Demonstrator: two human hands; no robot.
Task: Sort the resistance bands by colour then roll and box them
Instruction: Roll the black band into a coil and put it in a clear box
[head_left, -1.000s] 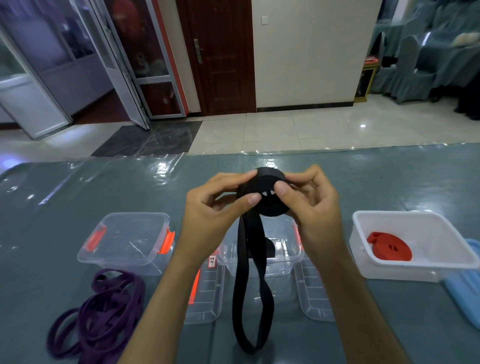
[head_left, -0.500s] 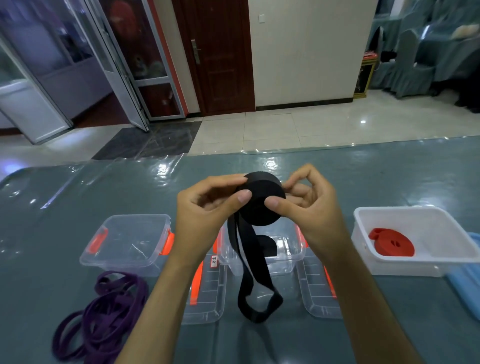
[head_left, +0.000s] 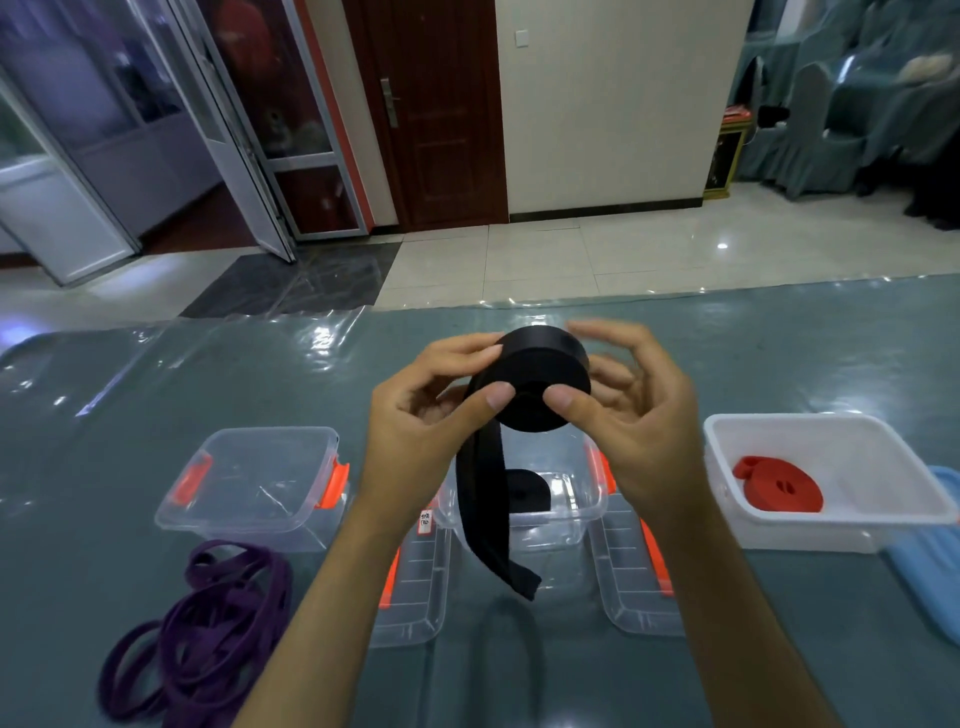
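Both hands up over the tabletop (head_left: 779, 353): left hand (head_left: 415, 431) and right hand (head_left: 639, 421) pinch the black band roll (head_left: 540, 384) with clenched fingers, tail dangling above the middle clear box (head_left: 571, 499), keeping the coil tight.

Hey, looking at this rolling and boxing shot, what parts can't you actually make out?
Head view only:
- Middle clear box: the hanging black band and both hands, left hand and right hand, cover much of it.
- Small label on a lid: too small to read.
- Blue lid: cut off by the right edge.
- Purple bands: tangled, count unclear.
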